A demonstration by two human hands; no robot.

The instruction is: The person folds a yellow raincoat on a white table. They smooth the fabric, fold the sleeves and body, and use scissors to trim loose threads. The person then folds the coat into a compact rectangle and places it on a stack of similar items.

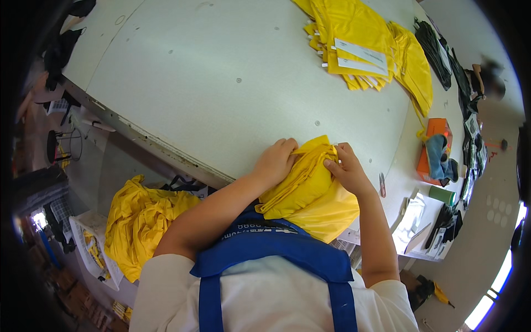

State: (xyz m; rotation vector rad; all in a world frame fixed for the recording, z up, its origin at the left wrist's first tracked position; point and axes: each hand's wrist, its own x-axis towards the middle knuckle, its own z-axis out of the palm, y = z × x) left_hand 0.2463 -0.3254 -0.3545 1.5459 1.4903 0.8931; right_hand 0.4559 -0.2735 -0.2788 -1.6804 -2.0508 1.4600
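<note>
A bunched, folded piece of yellow fabric [301,188] lies over the table's near edge, its lower part hanging toward my blue apron [271,254]. My left hand [278,160] pinches its upper left edge, fingers curled around the cloth. At the upper right corner, my right hand [348,169] grips the fabric between thumb and fingers. Several layers show as stacked folds between the two hands. Small thread snips [382,185] rest on the table to the right of my right hand.
A stack of yellow fabric pieces [359,25] with white paper strips [362,58] lies at the far right. Nearer stand an orange box [426,163] with a blue-grey cloth [437,149] and a green roll [442,195]. Left of me, a yellow fabric heap [138,221] overhangs a white crate [83,238].
</note>
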